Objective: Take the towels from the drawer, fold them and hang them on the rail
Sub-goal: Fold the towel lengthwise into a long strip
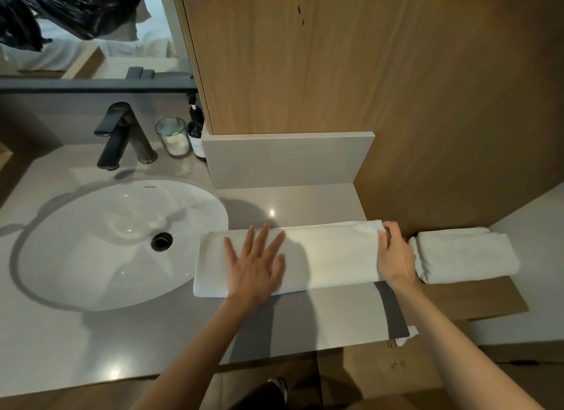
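A white towel, folded into a long strip, lies on the grey counter right of the sink. My left hand presses flat on its left part with fingers spread. My right hand grips the towel's right end, fingers curled over the edge. A second white towel, folded shorter, hangs to the right of the counter's end, seemingly over a rail that is hidden under it. No drawer is in view.
A white oval sink with a black tap fills the counter's left. A glass and a dark pump bottle stand behind. A wooden cabinet rises at the back, a wood-panelled wall at the right.
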`<state>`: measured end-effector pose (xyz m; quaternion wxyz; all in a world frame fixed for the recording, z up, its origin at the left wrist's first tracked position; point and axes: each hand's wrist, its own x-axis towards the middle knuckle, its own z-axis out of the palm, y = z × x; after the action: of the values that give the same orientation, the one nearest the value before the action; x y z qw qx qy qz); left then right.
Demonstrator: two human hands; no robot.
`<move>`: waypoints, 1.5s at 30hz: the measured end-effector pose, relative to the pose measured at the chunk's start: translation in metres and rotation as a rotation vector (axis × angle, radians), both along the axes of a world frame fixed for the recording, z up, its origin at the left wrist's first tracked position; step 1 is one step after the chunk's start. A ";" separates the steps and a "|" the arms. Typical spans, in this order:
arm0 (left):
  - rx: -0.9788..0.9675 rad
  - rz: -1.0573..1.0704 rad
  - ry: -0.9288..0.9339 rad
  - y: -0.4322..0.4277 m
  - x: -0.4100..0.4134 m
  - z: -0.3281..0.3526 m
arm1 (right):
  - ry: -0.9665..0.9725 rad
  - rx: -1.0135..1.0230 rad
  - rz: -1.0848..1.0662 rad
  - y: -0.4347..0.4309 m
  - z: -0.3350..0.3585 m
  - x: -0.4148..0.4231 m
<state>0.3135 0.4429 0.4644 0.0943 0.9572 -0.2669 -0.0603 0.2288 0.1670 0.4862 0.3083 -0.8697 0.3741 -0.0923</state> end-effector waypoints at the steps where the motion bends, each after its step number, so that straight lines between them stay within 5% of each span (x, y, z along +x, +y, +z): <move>1: 0.009 0.004 0.003 0.001 0.000 0.000 | 0.025 -0.017 -0.011 0.000 -0.001 0.002; 5: 0.062 0.006 0.008 -0.001 0.000 0.000 | 0.100 -0.266 -0.035 0.008 -0.001 0.005; 8: 0.064 0.022 0.002 -0.004 0.000 0.001 | -0.049 -0.496 0.176 0.039 0.002 0.010; 12: 0.071 0.043 0.009 -0.006 -0.002 0.001 | 0.067 -0.317 0.550 0.117 -0.006 0.021; 20: -0.007 0.064 -0.035 0.018 0.001 -0.004 | 0.244 -0.438 0.633 0.106 -0.024 0.019; 34: -0.070 0.179 -0.085 0.059 -0.002 -0.010 | 0.364 -0.259 0.230 0.037 -0.014 -0.010; 45: -0.096 0.212 -0.039 0.059 -0.019 -0.004 | 0.051 0.043 0.124 0.015 -0.008 -0.018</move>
<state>0.2945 0.5016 0.4599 0.1408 0.9754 -0.1685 -0.0185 0.2107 0.1820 0.4779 0.3222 -0.8865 0.3293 -0.0428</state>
